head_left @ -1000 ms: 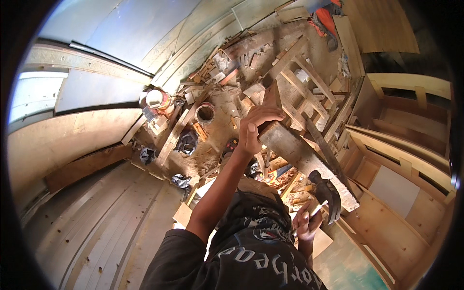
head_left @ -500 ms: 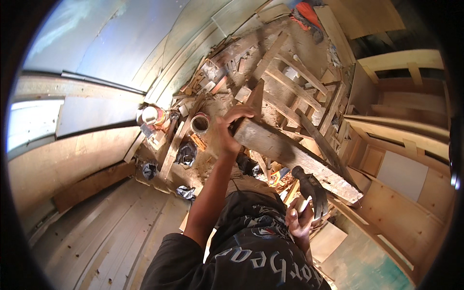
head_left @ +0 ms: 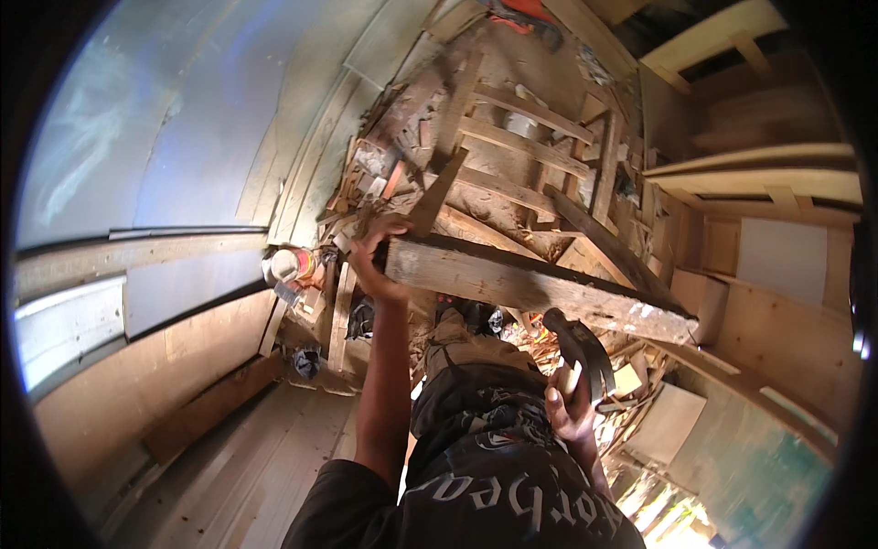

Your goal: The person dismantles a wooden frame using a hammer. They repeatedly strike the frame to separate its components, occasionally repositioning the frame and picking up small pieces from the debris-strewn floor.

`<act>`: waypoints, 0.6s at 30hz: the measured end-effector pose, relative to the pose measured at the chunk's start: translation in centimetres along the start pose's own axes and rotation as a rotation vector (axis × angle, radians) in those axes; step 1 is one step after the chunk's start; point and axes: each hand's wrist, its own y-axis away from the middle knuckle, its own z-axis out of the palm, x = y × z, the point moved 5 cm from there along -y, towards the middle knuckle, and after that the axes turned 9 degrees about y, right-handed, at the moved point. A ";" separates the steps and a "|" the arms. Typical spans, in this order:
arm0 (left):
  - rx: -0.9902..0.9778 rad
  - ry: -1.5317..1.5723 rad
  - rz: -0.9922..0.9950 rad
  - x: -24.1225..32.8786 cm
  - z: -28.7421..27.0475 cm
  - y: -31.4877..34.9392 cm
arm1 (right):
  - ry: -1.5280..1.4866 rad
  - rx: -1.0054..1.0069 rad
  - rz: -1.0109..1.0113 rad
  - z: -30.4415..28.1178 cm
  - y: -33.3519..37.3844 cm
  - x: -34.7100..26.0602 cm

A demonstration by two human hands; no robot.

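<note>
My left hand (head_left: 377,261) grips the left end of a long, weathered wooden beam (head_left: 512,284), fingers curled over its top edge. The beam slants slightly down to the right, with pale marks near its right end. Beside my left hand a tapered wooden piece (head_left: 439,194) rises from the beam. A darker plank (head_left: 611,245) runs to the beam's right end. Below the beam, my right hand (head_left: 572,416) is closed round the pale handle of a claw hammer (head_left: 585,359). Its dark head is up, close to the beam's lower side; whether they touch I cannot tell.
A slatted wooden frame (head_left: 526,146) lies on the dusty floor ahead, among scraps. A paint bucket (head_left: 291,265) stands at left by a plywood panel (head_left: 174,352). Wooden shelving (head_left: 759,311) lines the right side. A loose board (head_left: 668,423) lies low at right.
The beam's left end has swung left and lower in view with my left hand, so the beam lies more level. The hammer stays in my right hand, below the beam. The whole view has turned.
</note>
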 end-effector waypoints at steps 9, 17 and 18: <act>-0.080 -0.756 0.102 5.1 1.9 -0.3 | -0.015 0.189 -0.193 -2.8 0.6 -1.0; -0.347 -0.813 0.467 8.6 15.7 4.1 | -0.178 0.471 -0.016 -7.4 5.0 6.0; -0.432 -0.740 0.442 8.1 18.6 5.1 | -0.201 0.491 -0.032 -7.9 5.3 6.9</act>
